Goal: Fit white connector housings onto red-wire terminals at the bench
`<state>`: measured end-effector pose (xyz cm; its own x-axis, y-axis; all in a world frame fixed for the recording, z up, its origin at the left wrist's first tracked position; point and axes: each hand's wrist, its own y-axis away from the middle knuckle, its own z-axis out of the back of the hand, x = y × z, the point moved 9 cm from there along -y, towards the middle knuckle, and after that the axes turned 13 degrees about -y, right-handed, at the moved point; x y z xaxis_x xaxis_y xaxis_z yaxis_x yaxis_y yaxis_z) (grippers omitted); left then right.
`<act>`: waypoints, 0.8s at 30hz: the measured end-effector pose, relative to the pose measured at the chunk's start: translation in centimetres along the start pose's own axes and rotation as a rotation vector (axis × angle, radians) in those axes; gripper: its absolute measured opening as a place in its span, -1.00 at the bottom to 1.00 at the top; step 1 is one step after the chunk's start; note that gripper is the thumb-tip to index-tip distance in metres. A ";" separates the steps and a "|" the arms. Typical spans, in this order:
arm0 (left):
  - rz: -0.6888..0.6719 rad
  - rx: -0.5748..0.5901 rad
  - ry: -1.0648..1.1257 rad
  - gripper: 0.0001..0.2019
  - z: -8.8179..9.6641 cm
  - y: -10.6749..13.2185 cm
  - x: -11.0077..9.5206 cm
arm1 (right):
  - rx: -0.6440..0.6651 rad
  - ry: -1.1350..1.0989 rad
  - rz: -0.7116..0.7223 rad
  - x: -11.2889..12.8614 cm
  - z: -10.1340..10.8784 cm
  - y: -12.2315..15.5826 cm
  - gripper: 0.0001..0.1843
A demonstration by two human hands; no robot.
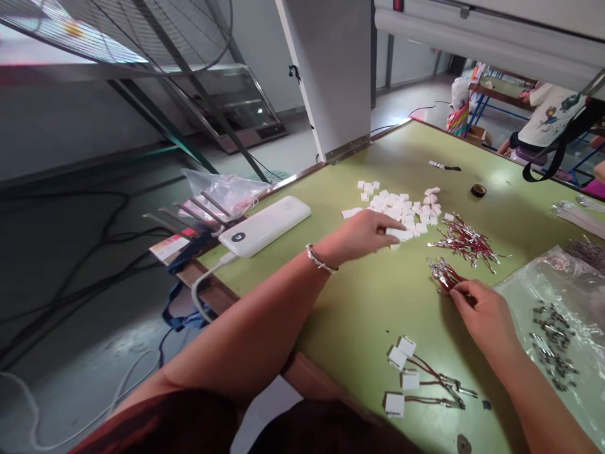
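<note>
My left hand (362, 238) reaches over the near edge of a pile of small white square pieces (390, 203). Its thumb and forefinger are apart, with white pieces lying just beyond the fingertips. My right hand (484, 312) is closed round a bundle of short red wires (444, 274) with shiny metal ends, which point away from me. Just past that bundle lies a loose heap of similar red wires (467, 241). Nearer me on the green table (350, 340) rest several white squares joined to red wires (410, 380).
A white power bank (267, 226) with a cable stands at the left edge, beside a clear plastic bag (227, 189). Black tape (478, 190) lies farther back. On the right is a plastic bag (534, 290) with small metal parts. Another person (543, 120) sits beyond.
</note>
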<state>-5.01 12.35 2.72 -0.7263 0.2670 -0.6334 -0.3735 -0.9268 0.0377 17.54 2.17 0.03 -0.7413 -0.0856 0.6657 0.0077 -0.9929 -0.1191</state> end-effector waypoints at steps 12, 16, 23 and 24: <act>-0.019 0.419 0.699 -0.71 -10.3 1.5 -3.2 | 0.072 -0.429 -0.123 0.6 -0.9 0.9 -0.68; -0.056 0.422 0.577 -0.73 -10.0 2.2 -4.1 | 0.034 -0.463 -0.177 1.0 -0.8 0.8 -0.61; -0.209 0.274 0.188 -0.71 -8.4 1.5 -3.9 | -0.042 -0.544 -0.334 -1.4 0.4 0.8 -0.61; -0.243 0.220 0.091 -0.74 -7.9 1.3 -3.8 | -0.061 -0.599 -0.381 -2.0 0.5 0.9 -0.59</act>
<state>1.88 8.07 -0.95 -0.5496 0.4394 -0.7105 -0.6524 -0.7570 0.0366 19.34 1.43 -1.07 -0.1889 0.2178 0.9575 -0.2292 -0.9579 0.1727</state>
